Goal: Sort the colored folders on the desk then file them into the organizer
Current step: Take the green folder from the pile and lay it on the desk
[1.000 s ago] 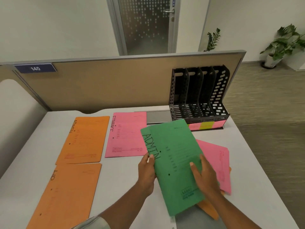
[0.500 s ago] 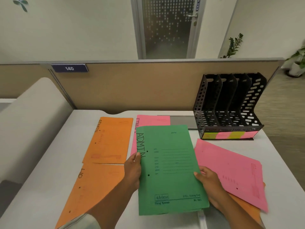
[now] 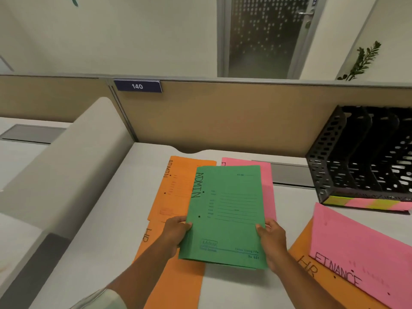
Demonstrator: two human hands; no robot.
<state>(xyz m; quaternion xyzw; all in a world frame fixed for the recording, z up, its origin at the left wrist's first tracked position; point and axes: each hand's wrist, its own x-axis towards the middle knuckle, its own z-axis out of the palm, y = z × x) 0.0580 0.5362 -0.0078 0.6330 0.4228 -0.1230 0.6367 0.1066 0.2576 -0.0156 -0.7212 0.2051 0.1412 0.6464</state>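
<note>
Just the one head cam here, looking down at the desk. Both hands are on the green folder, the one with ADMIN written down its left edge. The left hand is pinching the folder's left edge low down, thumb on top and the rest of the fingers tucked underneath. The right hand has the lower right edge the same way, thumb over the face. So the folder sits between the two hands, most of it sticking out away from the person past the grip, and its near bottom corner looks lifted a bit off the desk.

It's overlapping an orange ADMIN folder on the left and a pink folder behind it on the right. Another orange folder marked HR lies under the left forearm. Off to the right there's a pink FINANCE folder lying on top of a second orange HR folder.

The black organizer stands at the back right against the partition, well apart from the green folder, with yellow and pink labels along its front base. The slots look dark; can't tell what's in them.
</note>
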